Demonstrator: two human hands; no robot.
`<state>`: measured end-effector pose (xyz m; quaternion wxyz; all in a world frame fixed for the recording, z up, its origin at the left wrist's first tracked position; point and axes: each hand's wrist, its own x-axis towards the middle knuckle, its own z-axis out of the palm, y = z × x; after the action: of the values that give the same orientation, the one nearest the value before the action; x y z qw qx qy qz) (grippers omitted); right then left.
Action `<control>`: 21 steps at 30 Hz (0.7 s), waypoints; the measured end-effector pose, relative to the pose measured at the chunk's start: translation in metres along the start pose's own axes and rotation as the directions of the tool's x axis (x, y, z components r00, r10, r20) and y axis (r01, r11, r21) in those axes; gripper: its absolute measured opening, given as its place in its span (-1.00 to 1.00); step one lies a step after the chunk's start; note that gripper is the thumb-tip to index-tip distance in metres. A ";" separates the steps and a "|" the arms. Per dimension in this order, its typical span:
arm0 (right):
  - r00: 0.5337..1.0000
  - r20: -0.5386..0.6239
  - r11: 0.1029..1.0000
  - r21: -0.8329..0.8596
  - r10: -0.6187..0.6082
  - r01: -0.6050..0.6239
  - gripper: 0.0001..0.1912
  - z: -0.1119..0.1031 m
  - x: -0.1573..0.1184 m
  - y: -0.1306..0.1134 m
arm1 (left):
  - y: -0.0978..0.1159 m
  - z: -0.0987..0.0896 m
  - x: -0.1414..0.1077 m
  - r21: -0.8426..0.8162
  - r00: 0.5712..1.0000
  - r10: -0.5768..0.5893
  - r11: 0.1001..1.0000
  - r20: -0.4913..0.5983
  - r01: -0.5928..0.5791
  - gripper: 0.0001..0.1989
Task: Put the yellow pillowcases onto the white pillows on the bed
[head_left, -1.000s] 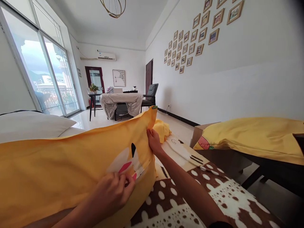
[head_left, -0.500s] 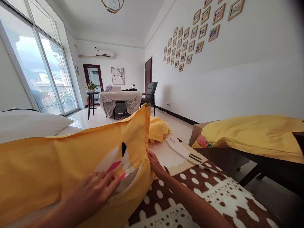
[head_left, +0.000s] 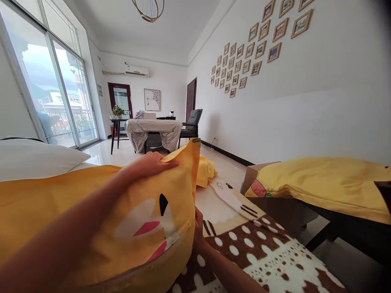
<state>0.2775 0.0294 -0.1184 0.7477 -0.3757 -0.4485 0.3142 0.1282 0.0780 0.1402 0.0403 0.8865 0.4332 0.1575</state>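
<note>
A yellow pillowcase [head_left: 174, 179], filled out as if by a pillow, stands on its side in front of me. Its print shows a white shape with pink and black patches, and a green tip marks its upper right corner. My left hand [head_left: 152, 162] reaches across the front and grips the top edge, thumb in front and fingers going over behind. At the right side edge, my right hand [head_left: 198, 228] holds the cloth, its fingertips partly hidden by the fabric. Beneath lies a brown and cream patterned blanket [head_left: 241, 244].
A second yellow pillow [head_left: 320, 179] with a carrot print lies on a dark piece of furniture at right. A crumpled yellow cloth [head_left: 206, 171] is beyond the pillowcase. White pillow [head_left: 42, 156] at left. Farther off stand a covered table [head_left: 155, 125] and a black chair [head_left: 192, 124].
My left hand has moved from the printed front up to the pillowcase's top edge and taken hold there. The right hand stays at the side edge, slightly lower.
</note>
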 end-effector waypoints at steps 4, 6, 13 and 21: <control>1.000 0.015 0.999 -0.022 -0.023 0.023 -0.77 0.002 0.002 0.001 | -0.007 0.010 -0.004 -0.037 0.985 0.173 0.984 0.007 -0.173 -0.65; 0.999 0.036 0.999 -0.039 -0.021 0.023 -0.76 -0.001 0.004 0.002 | -0.006 0.007 -0.010 0.056 0.973 0.222 0.974 -0.057 -0.219 -0.73; 0.995 0.098 0.985 -0.168 -0.023 0.040 -0.58 -0.019 -0.003 0.004 | -0.008 -0.050 -0.032 0.098 0.947 0.114 0.991 -0.301 -0.088 -0.68; 0.993 0.083 0.973 -0.208 -0.081 0.097 -0.52 -0.021 0.010 -0.003 | 0.016 -0.118 -0.088 -0.109 0.807 -0.296 0.954 -0.512 0.281 -0.42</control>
<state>0.3009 0.0296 -0.1184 0.6998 -0.4207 -0.5230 0.2447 0.0525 -0.0085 0.2339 -0.0429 0.7334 0.5549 0.3903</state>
